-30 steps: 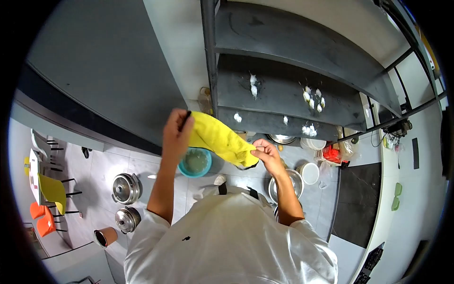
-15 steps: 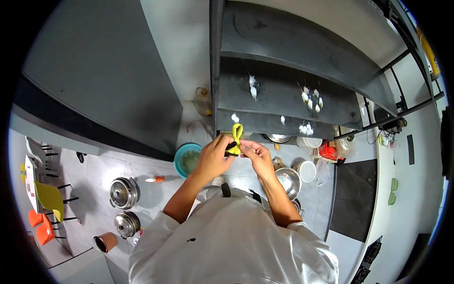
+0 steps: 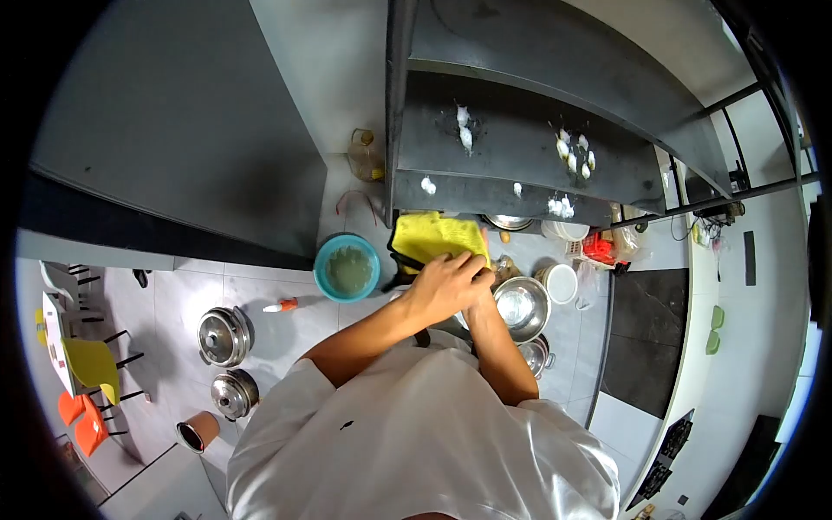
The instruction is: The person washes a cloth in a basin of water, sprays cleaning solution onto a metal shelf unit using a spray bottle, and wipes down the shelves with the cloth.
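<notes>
A yellow cloth [image 3: 438,238] with black showing along its left edge is spread out in front of me, just before the dark shelf unit. My left hand [image 3: 446,284] lies across its near edge, the fingers closed on the fabric. My right hand [image 3: 478,296] is at the cloth's lower right corner, largely covered by the left hand and the fabric; its fingers are mostly hidden. White foam clumps [image 3: 465,137] sit on the dark shelf [image 3: 511,130], with more foam [image 3: 562,206] on the lower board.
To the left on the floor are a teal basin [image 3: 376,270] of cloudy water, a spray bottle [image 3: 281,306], two lidded pots [image 3: 224,336] and a brown bucket [image 3: 198,431]. Metal bowls [image 3: 522,309], a white tub [image 3: 562,284] and a red basket [image 3: 598,249] stand at right.
The folded, bunched cloth has been opened out into a wide sheet. My left hand has moved right and now overlaps my right hand. The view has shifted slightly.
</notes>
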{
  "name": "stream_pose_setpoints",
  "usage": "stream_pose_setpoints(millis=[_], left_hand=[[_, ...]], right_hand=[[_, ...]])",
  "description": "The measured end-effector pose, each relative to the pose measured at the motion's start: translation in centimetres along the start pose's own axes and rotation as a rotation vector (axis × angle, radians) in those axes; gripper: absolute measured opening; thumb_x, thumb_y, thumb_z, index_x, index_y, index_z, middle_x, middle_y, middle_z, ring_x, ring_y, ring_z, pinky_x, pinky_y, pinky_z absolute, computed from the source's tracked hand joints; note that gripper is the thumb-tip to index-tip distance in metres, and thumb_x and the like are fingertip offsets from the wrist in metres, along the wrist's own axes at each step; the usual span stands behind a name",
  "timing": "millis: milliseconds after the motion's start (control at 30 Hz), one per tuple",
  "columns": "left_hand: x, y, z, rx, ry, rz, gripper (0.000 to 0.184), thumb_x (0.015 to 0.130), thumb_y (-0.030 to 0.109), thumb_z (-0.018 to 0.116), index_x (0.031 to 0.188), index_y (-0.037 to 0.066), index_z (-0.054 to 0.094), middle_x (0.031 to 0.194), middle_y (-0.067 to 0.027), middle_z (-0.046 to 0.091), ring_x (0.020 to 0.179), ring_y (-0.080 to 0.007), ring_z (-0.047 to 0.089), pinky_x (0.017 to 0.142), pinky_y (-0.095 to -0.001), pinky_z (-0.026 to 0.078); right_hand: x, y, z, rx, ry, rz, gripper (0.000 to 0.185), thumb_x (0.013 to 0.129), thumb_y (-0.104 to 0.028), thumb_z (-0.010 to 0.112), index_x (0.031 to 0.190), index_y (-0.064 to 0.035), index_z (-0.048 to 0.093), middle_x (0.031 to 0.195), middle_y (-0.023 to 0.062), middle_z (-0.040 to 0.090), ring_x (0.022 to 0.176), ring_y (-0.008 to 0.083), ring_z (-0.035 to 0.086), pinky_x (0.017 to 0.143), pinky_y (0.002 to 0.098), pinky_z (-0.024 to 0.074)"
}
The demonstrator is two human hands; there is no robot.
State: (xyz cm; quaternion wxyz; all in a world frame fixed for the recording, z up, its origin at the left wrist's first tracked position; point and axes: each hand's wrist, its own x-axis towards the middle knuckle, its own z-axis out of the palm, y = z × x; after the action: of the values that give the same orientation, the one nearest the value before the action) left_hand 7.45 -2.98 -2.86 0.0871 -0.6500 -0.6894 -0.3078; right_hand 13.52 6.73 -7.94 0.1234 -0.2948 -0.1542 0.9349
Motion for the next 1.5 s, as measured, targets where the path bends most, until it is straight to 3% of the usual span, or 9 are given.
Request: stream_pose_setpoints(millis=[367,533,733,867,933,1133,1233,1367,1500], left_hand=[[1.1,0.8,6.9,-0.071,0.011,-0.245,0.021,0.079,0.010,0.069,0.099,0.013,0.066,0.095,-0.0027,0.064,0.084,-0.0234,0.069,0.067,-0.0389,0.058],[5.3,0.8,11.0,0.118,0.066,-0.494,0.021,0.078,0.013,0.070,0.099,0.013,0.066,0.091,-0.0032,0.063,0.080,-0.0226,0.069,0.064,-0.0377,0.057],[8.9,3.5,13.3,0.014,0.167,-0.492,0.029,0.082,0.017,0.075,0.108,0.007,0.066,0.104,-0.0091,0.064,0.089,-0.0290,0.067,0.077,-0.0402,0.056],[7.4,4.9,15.0,-0.073,0.175,-0.764,0.038,0.084,0.017,0.075,0.119,0.007,0.062,0.114,-0.0125,0.065,0.099,-0.0326,0.067,0.083,-0.0436,0.056],[6.0,5.0,15.6,-0.087,0.181,-0.874,0.045,0.083,0.015,0.075,0.125,0.007,0.060,0.118,-0.0128,0.064,0.104,-0.0330,0.067,0.087,-0.0442,0.055],[2.3,2.8,16.2,-0.112,0.316,-1.143,0.053,0.083,0.008,0.078,0.131,0.004,0.054,0.125,-0.0178,0.061,0.099,-0.0333,0.067,0.084,-0.0420,0.054],[-0.6,3.3,18.0,-0.177,0.415,-1.304,0.051,0.083,0.005,0.077,0.129,0.003,0.055,0.122,-0.0173,0.061,0.095,-0.0311,0.067,0.080,-0.0380,0.054],[-3.3,5.6,21.3,-0.237,0.434,-1.414,0.045,0.083,0.007,0.077,0.124,0.004,0.058,0.117,-0.0148,0.063,0.093,-0.0293,0.067,0.079,-0.0384,0.055],[-3.3,5.9,24.2,-0.315,0.435,-1.418,0.045,0.083,0.008,0.077,0.124,0.005,0.059,0.118,-0.0135,0.062,0.092,-0.0285,0.066,0.080,-0.0377,0.055]], right_hand=[[3.5,-3.2,-9.6,0.172,-0.315,-0.069,0.063,0.104,-0.060,0.038,0.117,-0.0044,0.065,0.111,0.0126,0.069,0.099,0.0272,0.066,0.095,0.0405,0.0500],[3.2,-5.1,-11.0,-0.439,-0.307,-0.149,0.039,0.102,-0.045,0.042,0.111,-0.0120,0.060,0.107,0.0071,0.064,0.104,0.0234,0.062,0.092,0.0400,0.0516],[7.6,-16.3,-13.5,-0.023,-0.263,0.091,0.046,0.095,-0.038,0.044,0.122,-0.0055,0.061,0.120,0.0137,0.067,0.113,0.0290,0.064,0.097,0.0427,0.0521],[13.8,-24.6,-8.0,-0.227,0.046,-0.485,0.049,0.093,-0.028,0.049,0.133,-0.0013,0.054,0.128,0.0162,0.063,0.116,0.0306,0.062,0.098,0.0421,0.0510],[21.5,-28.3,-8.8,-0.592,0.065,-0.860,0.045,0.094,-0.028,0.047,0.126,0.0015,0.059,0.120,0.0165,0.066,0.114,0.0297,0.064,0.094,0.0398,0.0505],[37.4,-31.4,-11.0,-1.641,0.407,-0.681,0.067,0.100,-0.044,0.039,0.135,0.0108,0.052,0.142,0.0354,0.051,0.131,0.0488,0.049,0.111,0.0507,0.0366],[40.2,-29.5,-11.9,-2.127,0.498,-0.814,0.072,0.101,-0.047,0.032,0.152,0.0027,0.039,0.160,0.0280,0.034,0.150,0.0451,0.026,0.123,0.0544,0.0143],[43.6,-26.6,-7.5,-2.299,0.662,-0.701,0.071,0.104,-0.048,0.024,0.158,-0.0014,0.033,0.166,0.0180,0.029,0.153,0.0385,0.026,0.124,0.0503,0.0159],[38.5,-18.7,-1.4,-2.339,0.040,-0.781,0.057,0.102,-0.037,0.040,0.151,-0.0066,0.047,0.158,0.0193,0.042,0.147,0.0378,0.037,0.123,0.0478,0.0227]])
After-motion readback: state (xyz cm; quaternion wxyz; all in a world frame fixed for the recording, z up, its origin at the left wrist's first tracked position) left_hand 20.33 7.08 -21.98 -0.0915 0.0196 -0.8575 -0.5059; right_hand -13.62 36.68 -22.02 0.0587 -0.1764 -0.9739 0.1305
